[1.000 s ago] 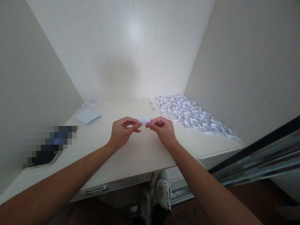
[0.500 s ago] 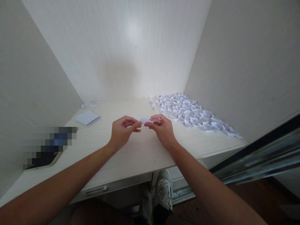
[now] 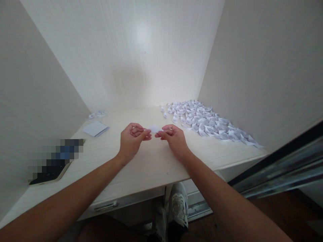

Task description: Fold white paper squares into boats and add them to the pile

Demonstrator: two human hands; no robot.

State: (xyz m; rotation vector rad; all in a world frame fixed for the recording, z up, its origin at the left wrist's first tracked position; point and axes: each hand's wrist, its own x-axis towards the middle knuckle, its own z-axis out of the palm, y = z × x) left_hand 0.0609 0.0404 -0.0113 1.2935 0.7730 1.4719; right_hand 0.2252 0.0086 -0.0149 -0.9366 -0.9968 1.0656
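A small folded piece of white paper [image 3: 155, 128] is held up between my two hands over the desk. My left hand [image 3: 133, 136] pinches its left end between thumb and fingers. At the right end, my right hand [image 3: 174, 136] grips it the same way, thumb toward me. The paper's middle shows as a low peak between the fingertips; its ends are hidden by the fingers. Beyond my right hand lies a wide pile of small folded white paper pieces [image 3: 202, 119]. To the left of my left hand rests a stack of flat white paper [image 3: 95, 128].
The white desk [image 3: 146, 171] is walled at the back and both sides. A partly blurred phone [image 3: 54, 169] lies at the left. Thin paper scraps [image 3: 98, 114] sit in the far left corner. A drawer handle [image 3: 104, 205] is at the front, and a shoe [image 3: 178, 203] shows below.
Both hands keep hold of the paper with small finger shifts. The paper's outline has changed from a sharper triangle to a lower, rounder peak. The view has tilted slightly.
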